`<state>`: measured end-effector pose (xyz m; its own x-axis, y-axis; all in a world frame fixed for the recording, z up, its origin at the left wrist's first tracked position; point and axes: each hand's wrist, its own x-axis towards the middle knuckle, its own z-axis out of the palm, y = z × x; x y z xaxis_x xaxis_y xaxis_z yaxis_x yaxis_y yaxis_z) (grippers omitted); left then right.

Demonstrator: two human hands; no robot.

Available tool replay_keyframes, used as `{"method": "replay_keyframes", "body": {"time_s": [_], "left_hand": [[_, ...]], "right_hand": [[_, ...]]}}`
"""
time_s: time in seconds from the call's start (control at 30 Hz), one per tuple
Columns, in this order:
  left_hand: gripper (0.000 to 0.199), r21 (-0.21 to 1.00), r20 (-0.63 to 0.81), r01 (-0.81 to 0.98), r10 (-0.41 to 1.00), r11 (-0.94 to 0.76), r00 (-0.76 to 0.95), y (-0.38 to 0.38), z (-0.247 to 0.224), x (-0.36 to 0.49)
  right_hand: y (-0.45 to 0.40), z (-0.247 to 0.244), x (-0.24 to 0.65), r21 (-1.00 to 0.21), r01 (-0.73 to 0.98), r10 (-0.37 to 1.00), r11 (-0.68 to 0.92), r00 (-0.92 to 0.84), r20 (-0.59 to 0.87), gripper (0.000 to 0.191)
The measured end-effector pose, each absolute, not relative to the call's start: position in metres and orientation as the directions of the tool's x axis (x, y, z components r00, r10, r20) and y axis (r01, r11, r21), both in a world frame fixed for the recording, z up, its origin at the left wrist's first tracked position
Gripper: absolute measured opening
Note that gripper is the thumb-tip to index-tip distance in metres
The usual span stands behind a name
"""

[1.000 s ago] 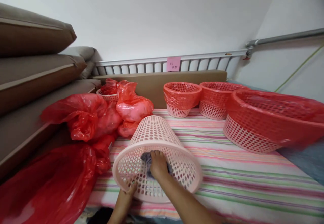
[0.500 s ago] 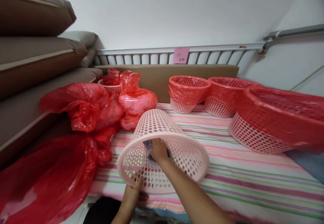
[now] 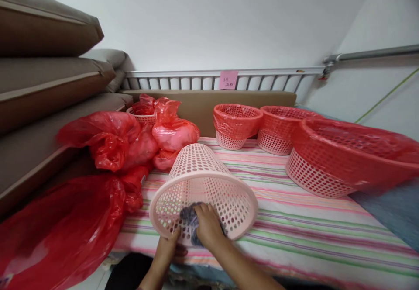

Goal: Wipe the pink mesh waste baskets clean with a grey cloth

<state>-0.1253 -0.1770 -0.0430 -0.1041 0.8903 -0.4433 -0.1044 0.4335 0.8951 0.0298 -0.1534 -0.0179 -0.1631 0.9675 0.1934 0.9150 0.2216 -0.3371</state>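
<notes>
A pale pink perforated plastic basket (image 3: 199, 161) lies on its side on a striped cloth (image 3: 278, 220), its mouth facing me. My left hand (image 3: 168, 244) grips the near lower rim, thumb inside and fingers under it. Inside the mouth, my right hand (image 3: 208, 226) is closed on a dark grey-blue cloth (image 3: 189, 216) and presses it against the lower inner wall close to the rim. Part of that cloth is hidden under the fingers.
At the right stand three similar baskets lined with red bags: one small (image 3: 237, 126), one behind (image 3: 278, 128), one large (image 3: 327, 167). Filled red bags (image 3: 176, 130) and a loose red bag (image 3: 65, 229) lie left, beside stacked cushions (image 3: 49, 76). A radiator (image 3: 183, 82) runs along the wall.
My right hand has drawn the cloth from deeper in the basket down toward the near rim. My left hand keeps its hold. The view has shifted slightly.
</notes>
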Motion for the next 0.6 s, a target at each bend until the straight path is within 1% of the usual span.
{"method": "replay_keyframes", "body": {"time_s": [0.07,0.13,0.23,0.3,0.47,0.53,0.6], "left_hand": [[0.057,0.893,-0.448,-0.096,0.887,0.44,-0.107,-0.177,-0.044,-0.126],[0.058,0.887,-0.461,-0.072,0.882,0.456,-0.1,-0.177,-0.043,-0.128],[0.064,0.871,-0.492,-0.042,0.867,0.49,-0.08,-0.176,-0.04,-0.13],[0.065,0.865,-0.502,-0.052,0.861,0.499,-0.082,-0.176,-0.038,-0.13],[0.061,0.884,-0.468,-0.071,0.874,0.463,-0.133,-0.176,-0.038,-0.129],[0.059,0.894,-0.449,-0.067,0.885,0.444,-0.128,-0.177,-0.037,-0.128],[0.058,0.898,-0.439,-0.071,0.891,0.434,-0.115,-0.179,-0.034,-0.127]], "right_hand": [[-0.117,-0.016,0.027,-0.312,0.936,0.969,0.163,-0.092,0.229,0.037],[-0.082,-0.017,0.027,-0.316,0.941,0.965,0.12,-0.037,0.259,0.039],[-0.041,-0.021,0.03,-0.326,0.938,0.948,0.122,-0.013,0.319,0.05],[-0.026,-0.025,0.032,-0.324,0.936,0.936,0.14,-0.018,0.35,0.055],[-0.027,-0.027,0.035,-0.295,0.94,0.936,0.172,-0.062,0.348,0.059],[-0.039,-0.024,0.033,-0.283,0.944,0.944,0.167,-0.071,0.323,0.054],[-0.057,-0.02,0.03,-0.274,0.949,0.954,0.155,-0.072,0.289,0.043]]}}
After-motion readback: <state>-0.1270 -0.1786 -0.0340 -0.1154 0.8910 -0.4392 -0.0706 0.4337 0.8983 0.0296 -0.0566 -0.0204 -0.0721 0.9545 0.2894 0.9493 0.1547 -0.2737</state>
